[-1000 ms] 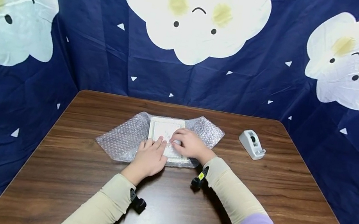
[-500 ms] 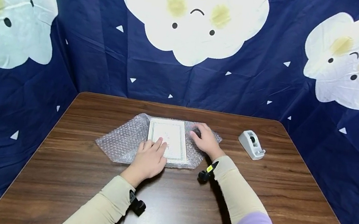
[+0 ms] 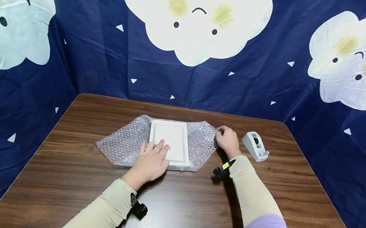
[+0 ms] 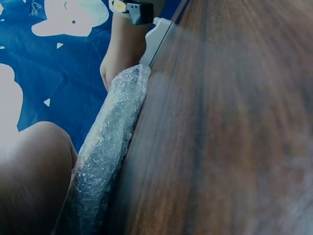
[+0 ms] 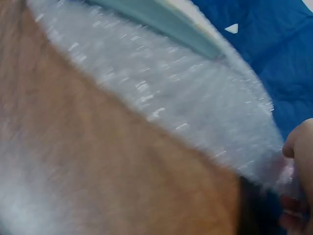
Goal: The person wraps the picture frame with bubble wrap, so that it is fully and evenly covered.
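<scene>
Bubble wrap (image 3: 121,142) lies spread on the table (image 3: 60,174); the left hand (image 3: 151,163) rests, fingers apart, on the white frame (image 3: 178,140) atop it; the right hand (image 3: 227,141) pinches the wrap's right end (tape dispenser (image 3: 255,145) just beyond).

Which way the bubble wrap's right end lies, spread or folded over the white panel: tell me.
Spread: the bubble wrap reaches outward from the white panel to the right hand, which pinches its end.
</scene>
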